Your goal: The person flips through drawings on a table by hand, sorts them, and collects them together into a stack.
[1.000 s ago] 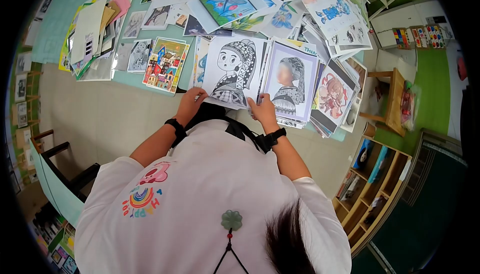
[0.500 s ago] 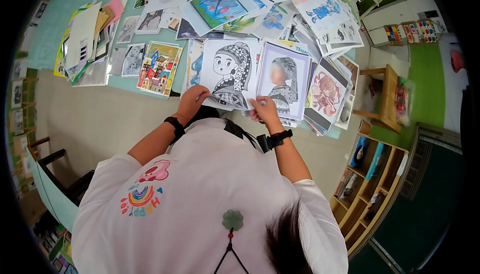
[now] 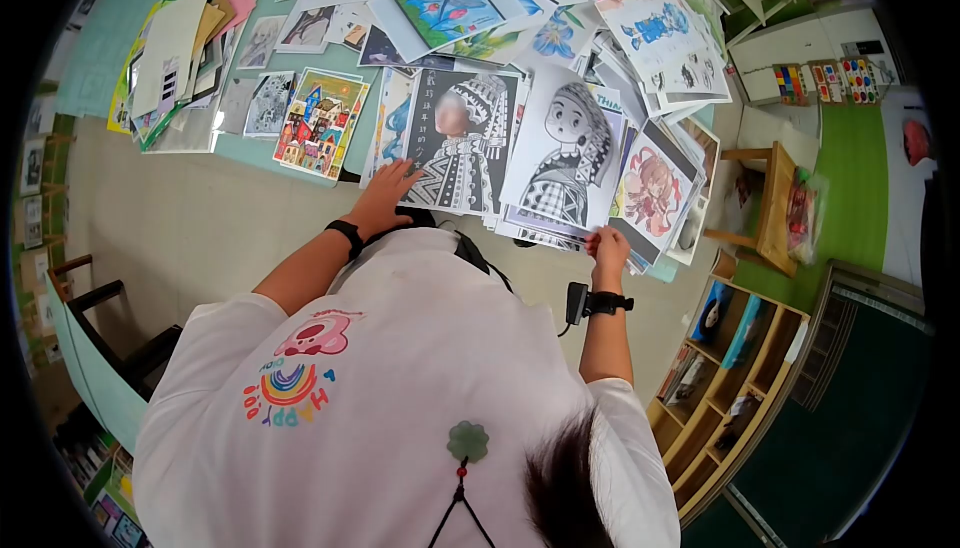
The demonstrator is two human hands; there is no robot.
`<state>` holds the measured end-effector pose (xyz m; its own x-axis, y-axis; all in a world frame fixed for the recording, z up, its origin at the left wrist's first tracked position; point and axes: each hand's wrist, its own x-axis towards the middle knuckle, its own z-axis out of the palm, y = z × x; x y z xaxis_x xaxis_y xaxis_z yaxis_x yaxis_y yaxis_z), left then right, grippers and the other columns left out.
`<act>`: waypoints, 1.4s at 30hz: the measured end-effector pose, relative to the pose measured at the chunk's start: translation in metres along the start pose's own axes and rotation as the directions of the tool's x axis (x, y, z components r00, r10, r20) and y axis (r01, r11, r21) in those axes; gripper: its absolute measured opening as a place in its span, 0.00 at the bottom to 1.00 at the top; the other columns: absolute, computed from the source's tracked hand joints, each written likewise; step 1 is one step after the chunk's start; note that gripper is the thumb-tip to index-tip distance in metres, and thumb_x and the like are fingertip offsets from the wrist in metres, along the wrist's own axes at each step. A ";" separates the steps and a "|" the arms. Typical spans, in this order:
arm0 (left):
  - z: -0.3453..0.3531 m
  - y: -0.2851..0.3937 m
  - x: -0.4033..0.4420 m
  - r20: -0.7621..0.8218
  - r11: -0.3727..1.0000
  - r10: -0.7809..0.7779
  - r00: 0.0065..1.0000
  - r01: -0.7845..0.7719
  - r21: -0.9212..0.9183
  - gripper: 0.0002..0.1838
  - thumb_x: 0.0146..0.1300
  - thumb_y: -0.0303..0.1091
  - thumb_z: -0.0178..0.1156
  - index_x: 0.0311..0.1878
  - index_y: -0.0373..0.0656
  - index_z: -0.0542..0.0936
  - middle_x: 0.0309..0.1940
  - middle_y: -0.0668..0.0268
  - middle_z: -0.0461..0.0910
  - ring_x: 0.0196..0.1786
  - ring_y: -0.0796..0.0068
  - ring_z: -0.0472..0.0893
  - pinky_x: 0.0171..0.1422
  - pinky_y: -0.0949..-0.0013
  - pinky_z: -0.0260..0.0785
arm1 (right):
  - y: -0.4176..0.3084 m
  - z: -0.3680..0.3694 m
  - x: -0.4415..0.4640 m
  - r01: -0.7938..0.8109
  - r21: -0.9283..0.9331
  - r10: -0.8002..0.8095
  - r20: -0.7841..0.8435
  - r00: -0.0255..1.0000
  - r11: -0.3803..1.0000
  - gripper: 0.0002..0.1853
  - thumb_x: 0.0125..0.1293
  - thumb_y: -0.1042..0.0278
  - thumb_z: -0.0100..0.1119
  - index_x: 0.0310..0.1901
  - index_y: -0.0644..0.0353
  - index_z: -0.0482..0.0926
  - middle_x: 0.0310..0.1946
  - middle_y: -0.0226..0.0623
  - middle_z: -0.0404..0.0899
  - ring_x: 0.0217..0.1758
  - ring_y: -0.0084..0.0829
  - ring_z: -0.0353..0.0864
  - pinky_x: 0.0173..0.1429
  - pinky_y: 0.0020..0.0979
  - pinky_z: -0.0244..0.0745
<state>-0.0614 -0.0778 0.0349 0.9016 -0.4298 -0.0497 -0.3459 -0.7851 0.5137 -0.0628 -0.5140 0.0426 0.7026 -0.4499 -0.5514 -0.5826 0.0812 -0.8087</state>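
Note:
In my right hand [image 3: 607, 246], pinched at its lower right corner, is a white sheet with a black-and-white drawing of a figure in a patterned headscarf [image 3: 563, 153]. It lies tilted over the right pile, covering most of the purple-bordered picture. My left hand [image 3: 386, 195] rests with fingers spread on the lower left edge of a dark-background patterned drawing [image 3: 460, 143], on top of the left pile. To the right of the held sheet is a picture of a red-haired character [image 3: 655, 188].
A colourful house picture [image 3: 322, 126] and a stack of papers and folders [image 3: 180, 63] lie to the left on the pale green table [image 3: 105, 58]. Many paintings [image 3: 450, 8] overlap at the back. A wooden stool [image 3: 770, 208] and a shelf [image 3: 730, 368] stand at right.
The headscarf drawing has moved right from the left pile onto the right pile with my right hand. The dark-background drawing beneath is now uncovered. My left hand has opened and let go.

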 end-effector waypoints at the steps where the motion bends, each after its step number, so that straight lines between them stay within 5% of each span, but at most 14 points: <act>1: 0.002 -0.001 -0.003 0.001 1.000 -0.011 1.000 0.011 0.000 0.38 0.44 0.33 0.70 0.63 0.47 0.67 0.66 0.55 0.60 0.68 0.51 0.58 0.70 0.57 0.53 | 0.004 -0.005 0.001 -0.005 -0.016 0.005 -0.009 1.000 1.000 0.04 0.61 0.71 0.53 0.31 0.62 0.73 0.19 0.36 0.77 0.16 0.23 0.72 0.19 0.22 0.64; 7: 0.011 -0.017 -0.012 -0.070 0.998 -0.005 0.998 0.000 -0.065 0.18 0.53 0.29 0.63 0.50 0.43 0.76 0.58 0.55 0.69 0.61 0.53 0.67 0.64 0.59 0.61 | 0.021 -0.011 0.010 -0.058 -0.198 0.052 -0.032 0.998 0.978 0.05 0.61 0.71 0.52 0.34 0.64 0.72 0.18 0.37 0.77 0.15 0.23 0.72 0.18 0.22 0.64; 10: 0.008 -0.020 -0.007 -0.074 0.986 -0.069 0.995 0.057 -0.154 0.09 0.59 0.29 0.57 0.43 0.39 0.78 0.47 0.55 0.76 0.51 0.53 0.74 0.56 0.59 0.66 | 0.031 0.008 0.016 0.358 -0.626 -0.557 -0.149 0.817 0.693 0.09 0.61 0.67 0.55 0.36 0.65 0.72 0.20 0.38 0.77 0.16 0.23 0.73 0.18 0.23 0.65; 13: 0.010 -0.014 -0.005 -0.156 0.980 -0.100 0.983 0.070 -0.187 0.07 0.63 0.29 0.53 0.40 0.37 0.77 0.38 0.55 0.78 0.44 0.52 0.76 0.49 0.59 0.69 | 0.029 0.043 0.023 0.345 -0.327 -0.307 0.162 0.938 0.880 0.15 0.62 0.62 0.58 0.42 0.65 0.71 0.22 0.38 0.78 0.18 0.24 0.76 0.20 0.24 0.69; 17: 0.008 -0.004 -0.004 -0.182 0.961 -0.173 0.968 0.125 -0.248 0.07 0.64 0.30 0.53 0.40 0.37 0.77 0.37 0.56 0.79 0.41 0.53 0.77 0.45 0.61 0.69 | -0.012 0.118 -0.024 -0.061 -0.238 0.160 0.422 0.892 0.969 0.17 0.62 0.63 0.62 0.43 0.69 0.71 0.25 0.39 0.77 0.22 0.25 0.78 0.25 0.24 0.76; 20: 0.002 -0.003 -0.007 -0.124 0.933 -0.162 0.979 0.112 -0.342 0.07 0.63 0.30 0.55 0.41 0.37 0.77 0.37 0.57 0.79 0.40 0.55 0.77 0.43 0.63 0.70 | -0.008 0.141 -0.030 -0.063 -0.134 0.125 0.532 0.838 0.989 0.13 0.61 0.70 0.61 0.42 0.71 0.72 0.28 0.39 0.78 0.24 0.27 0.80 0.28 0.24 0.78; 23: -0.008 -0.002 -0.009 -0.102 0.940 -0.147 0.984 0.108 -0.323 0.08 0.61 0.30 0.59 0.42 0.39 0.77 0.37 0.59 0.79 0.39 0.57 0.78 0.44 0.64 0.71 | -0.004 0.141 -0.024 0.075 -0.134 0.006 0.525 0.851 0.988 0.11 0.61 0.76 0.58 0.42 0.71 0.72 0.28 0.40 0.78 0.24 0.27 0.80 0.28 0.24 0.77; 26: -0.011 0.004 -0.011 -0.238 0.929 -0.266 0.934 0.183 -0.322 0.12 0.57 0.31 0.63 0.45 0.39 0.77 0.40 0.59 0.79 0.44 0.57 0.78 0.48 0.64 0.70 | -0.001 0.115 -0.014 0.298 -0.133 -0.200 0.483 0.852 0.945 0.09 0.61 0.79 0.55 0.44 0.68 0.75 0.26 0.34 0.77 0.24 0.22 0.77 0.29 0.22 0.75; 29: -0.002 -0.017 -0.013 -0.392 0.975 -0.205 0.897 0.155 -0.156 0.18 0.55 0.30 0.65 0.49 0.39 0.75 0.46 0.57 0.77 0.49 0.55 0.76 0.54 0.63 0.69 | -0.021 0.081 -0.022 0.432 -0.166 -0.314 0.471 0.824 0.886 0.10 0.61 0.79 0.55 0.45 0.65 0.77 0.27 0.30 0.77 0.24 0.17 0.73 0.29 0.19 0.69; 34: 0.019 -0.054 -0.012 -0.345 0.898 -0.429 0.835 0.350 -0.267 0.30 0.49 0.32 0.69 0.56 0.35 0.70 0.49 0.50 0.73 0.52 0.50 0.72 0.58 0.59 0.65 | -0.032 0.030 -0.022 0.558 -0.158 -0.458 0.415 0.786 0.815 0.12 0.62 0.80 0.53 0.47 0.63 0.79 0.30 0.32 0.79 0.23 0.16 0.73 0.28 0.19 0.67; 38: 0.022 -0.064 -0.001 -0.324 0.883 -0.466 0.824 0.405 -0.240 0.35 0.46 0.30 0.70 0.58 0.35 0.68 0.48 0.50 0.72 0.52 0.50 0.72 0.58 0.59 0.65 | -0.010 0.000 -0.002 0.341 -0.130 -0.330 0.098 0.939 0.931 0.13 0.61 0.81 0.52 0.47 0.66 0.79 0.30 0.34 0.79 0.22 0.21 0.76 0.29 0.22 0.73; 42: 0.019 -0.065 0.005 -0.279 0.881 -0.471 0.837 0.427 -0.206 0.40 0.43 0.28 0.71 0.62 0.37 0.64 0.48 0.51 0.71 0.52 0.51 0.71 0.58 0.59 0.65 | 0.020 -0.009 0.015 0.262 -0.178 -0.264 0.013 0.964 0.949 0.13 0.60 0.81 0.52 0.47 0.68 0.78 0.34 0.37 0.80 0.24 0.24 0.78 0.27 0.22 0.75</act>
<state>-0.0393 -0.0371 -0.0152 0.9899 0.1342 -0.0447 0.1336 -0.7829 0.6077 -0.0680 -0.5270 0.0198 0.8367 -0.4441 -0.3206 -0.4409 -0.1988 -0.8752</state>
